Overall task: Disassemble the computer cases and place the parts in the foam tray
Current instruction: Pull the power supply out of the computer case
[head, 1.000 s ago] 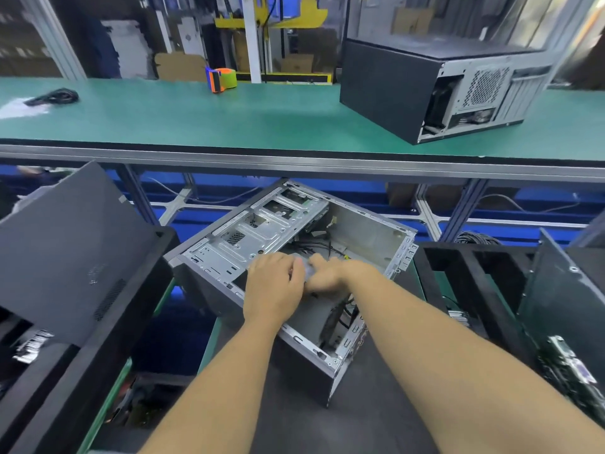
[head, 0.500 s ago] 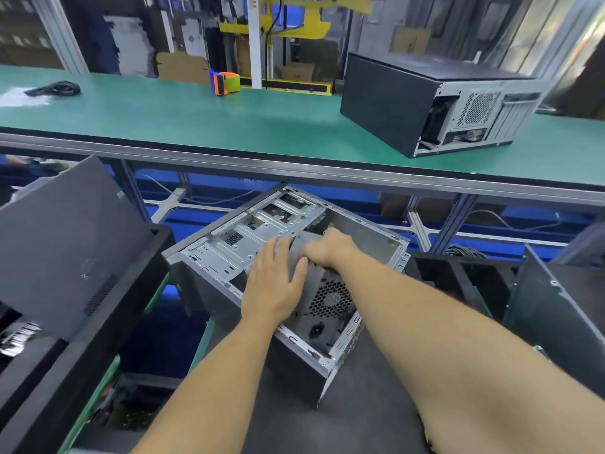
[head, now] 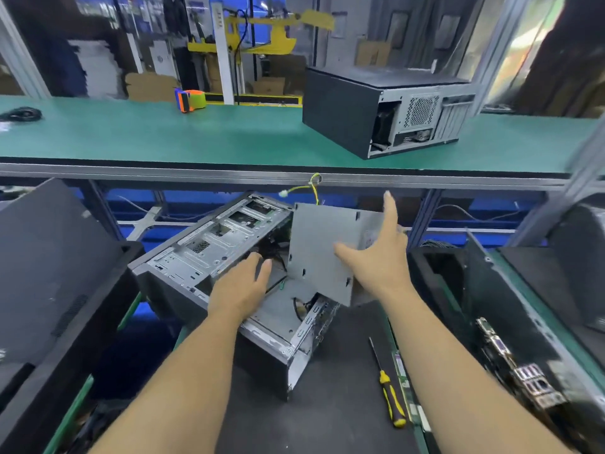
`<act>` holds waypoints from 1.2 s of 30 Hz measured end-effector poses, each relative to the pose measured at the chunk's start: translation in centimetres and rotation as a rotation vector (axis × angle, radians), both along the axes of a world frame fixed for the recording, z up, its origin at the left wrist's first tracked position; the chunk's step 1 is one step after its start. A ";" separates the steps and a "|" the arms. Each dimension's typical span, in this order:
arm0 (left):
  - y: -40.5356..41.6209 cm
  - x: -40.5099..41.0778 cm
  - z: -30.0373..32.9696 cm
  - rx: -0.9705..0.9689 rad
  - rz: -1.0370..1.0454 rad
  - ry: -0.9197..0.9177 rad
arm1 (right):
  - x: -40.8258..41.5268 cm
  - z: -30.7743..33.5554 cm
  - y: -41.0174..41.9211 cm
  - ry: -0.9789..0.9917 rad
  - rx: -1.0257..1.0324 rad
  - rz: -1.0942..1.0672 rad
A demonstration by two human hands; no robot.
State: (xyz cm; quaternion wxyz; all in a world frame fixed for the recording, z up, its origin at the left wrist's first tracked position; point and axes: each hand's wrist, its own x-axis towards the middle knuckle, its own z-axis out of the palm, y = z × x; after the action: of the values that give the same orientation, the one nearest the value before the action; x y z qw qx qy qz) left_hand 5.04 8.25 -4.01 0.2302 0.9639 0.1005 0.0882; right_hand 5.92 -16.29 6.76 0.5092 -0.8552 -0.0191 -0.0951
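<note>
Item 1: open computer case [head: 209, 257], grey metal, side panel off, lying tilted on a dark mat [head: 343, 388] at the near work surface. Bare drive-bay plate faces up; black cables show inside.

Item 2: power supply unit [head: 317, 253], grey metal box, raised above the case opening and tilted, with a yellow and green cable [head: 312, 191] ending in a white plug trailing off its top. A pale label on its right face is too blurred to read.

Item 3: left hand [head: 240, 290], grip spread, fingers straight, over the case opening just beside the unit's lower left edge; contact cannot be told.

Item 4: right hand [head: 376, 253], grip spread wide, palm against the unit's right side, thumb across its front face.

Item 5: screwdriver [head: 388, 388], yellow and black handle, on the mat right of the case.

Item 6: foam tray [head: 435, 280], black, to the right, holding circuit boards [head: 510, 365] on edge.

Item 7: second computer case [head: 376, 109], closed, black, on the green table [head: 163, 139] beyond.

Item 8: tape dispenser [head: 190, 99], orange and green, on the same table.

No brand or writing is legible anywhere.
</note>
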 end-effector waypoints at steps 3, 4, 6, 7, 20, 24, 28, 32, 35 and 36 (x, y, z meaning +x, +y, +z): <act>-0.4 0.0 0.4 0.030 -0.030 0.020 | -1.8 -0.9 0.1 -0.058 -0.132 0.053; -0.9 0.0 1.0 -0.062 -0.034 0.002 | -2.3 -1.1 0.4 -0.090 -0.181 0.067; -2.4 0.5 2.6 -0.488 0.017 -0.100 | -3.4 -1.6 1.5 -0.163 -0.288 0.099; -3.3 1.0 3.5 -0.767 0.083 -0.154 | -3.9 -2.0 2.1 -0.203 -0.351 0.107; -7.0 2.8 7.9 -1.173 0.279 -0.190 | -5.4 2.9 1.5 -0.257 -0.375 -0.016; -10.8 2.7 8.5 -1.160 0.161 -0.059 | -6.0 5.0 -3.2 -0.170 -0.373 -0.097; -14.1 3.1 8.6 -1.225 0.120 0.071 | -7.4 3.5 -6.6 -0.081 -0.312 -0.165; -17.2 3.3 9.9 -1.065 0.029 0.285 | -8.4 0.8 -7.7 -0.024 -0.275 -0.181; -17.9 3.7 9.4 -0.942 0.017 0.448 | -8.7 -0.8 -8.3 0.007 -0.252 -0.156; -17.9 3.8 9.0 -0.961 -0.002 0.503 | -8.7 -1.1 -8.6 0.023 -0.263 -0.135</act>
State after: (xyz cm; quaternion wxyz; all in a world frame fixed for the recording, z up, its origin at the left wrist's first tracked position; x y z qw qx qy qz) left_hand 8.83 -9.64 5.02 0.6140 0.7415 0.1807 -0.2015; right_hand -2.79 -24.90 5.63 0.3854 -0.9149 0.0319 -0.1157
